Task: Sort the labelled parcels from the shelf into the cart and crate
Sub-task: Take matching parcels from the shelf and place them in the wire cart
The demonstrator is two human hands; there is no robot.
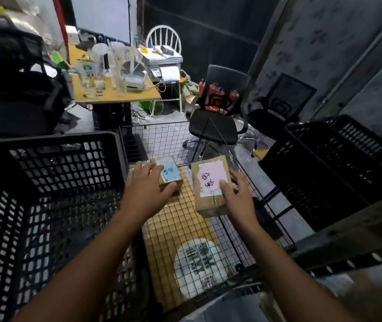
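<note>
Inside the wire cart my left hand grips a small brown parcel with a blue label, thumb along its near side. My right hand holds a larger brown parcel with a pink label, thumb on the label, fingers round its right side. Both parcels are low in the cart over a cardboard sheet. A big black plastic crate stands directly left of the cart.
A second black crate sits at the right. Beyond the cart stand a black office chair and a cluttered wooden desk. A white chair with a printer is farther back. Dark shelf edge at lower right.
</note>
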